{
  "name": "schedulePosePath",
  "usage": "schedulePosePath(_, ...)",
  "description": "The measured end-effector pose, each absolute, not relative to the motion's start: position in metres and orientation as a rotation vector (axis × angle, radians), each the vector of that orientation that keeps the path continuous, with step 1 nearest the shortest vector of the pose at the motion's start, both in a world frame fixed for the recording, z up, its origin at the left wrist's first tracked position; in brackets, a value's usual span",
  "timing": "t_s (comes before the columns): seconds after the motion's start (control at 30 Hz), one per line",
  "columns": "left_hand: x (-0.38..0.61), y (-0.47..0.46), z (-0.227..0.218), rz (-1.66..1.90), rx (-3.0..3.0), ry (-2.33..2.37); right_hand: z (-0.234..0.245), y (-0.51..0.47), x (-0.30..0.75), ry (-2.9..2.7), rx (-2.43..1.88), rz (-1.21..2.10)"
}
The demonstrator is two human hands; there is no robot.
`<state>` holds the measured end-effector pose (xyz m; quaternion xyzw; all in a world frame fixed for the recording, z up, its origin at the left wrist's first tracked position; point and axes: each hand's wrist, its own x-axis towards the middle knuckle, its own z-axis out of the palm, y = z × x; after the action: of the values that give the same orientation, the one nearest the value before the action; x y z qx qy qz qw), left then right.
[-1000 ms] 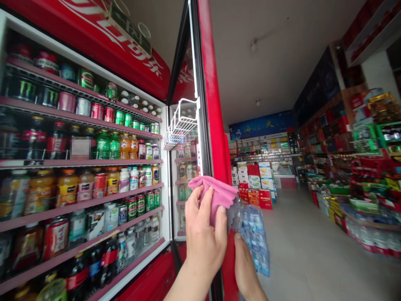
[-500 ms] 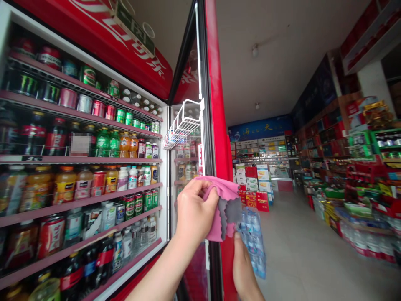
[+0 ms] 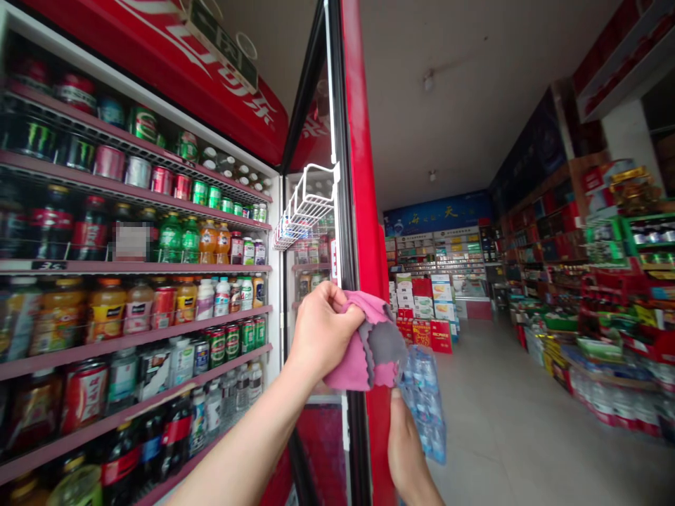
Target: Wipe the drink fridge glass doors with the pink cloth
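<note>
My left hand (image 3: 321, 334) pinches a pink and grey cleaning cloth (image 3: 358, 362) with zigzag edges. The cloth lies against the edge of the open fridge door (image 3: 363, 176), across its black seal and red frame. Lower down, my right hand (image 3: 408, 450) is at the red outer side of the same door, its thumb pointing up along the frame just under the cloth. The door hides the other fingers of that hand. A white wire basket (image 3: 306, 211) is fixed to the inner face of the door, above my left hand.
Left of the door stands the fridge, its shelves (image 3: 131, 270) full of cans and bottles. Wrapped water bottles (image 3: 427, 400) rest on the floor (image 3: 490, 422) beyond the door, with stacked boxes (image 3: 422, 302) behind. Shop displays (image 3: 606, 344) line the right side.
My left hand has shifted slightly left and up with the cloth, and the cloth's lower part hangs further left. My right hand stays at the door's outer side.
</note>
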<state>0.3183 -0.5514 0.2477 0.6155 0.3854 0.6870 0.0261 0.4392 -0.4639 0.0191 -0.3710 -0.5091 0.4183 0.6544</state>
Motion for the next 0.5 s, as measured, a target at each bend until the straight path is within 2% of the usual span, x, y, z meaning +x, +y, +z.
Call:
schedulePosePath(0.13, 0.32, -0.547, 0.274, 2.173, 1.919, 1.236, 0.015, -0.462, 0.439, -1.178, -0.844, 0.916)
schedulePosePath(0.5, 0.332, -0.537, 0.4, 2.369, 1.922, 1.211, 0.016, -0.465, 0.441, -1.252, -0.748, 0.773)
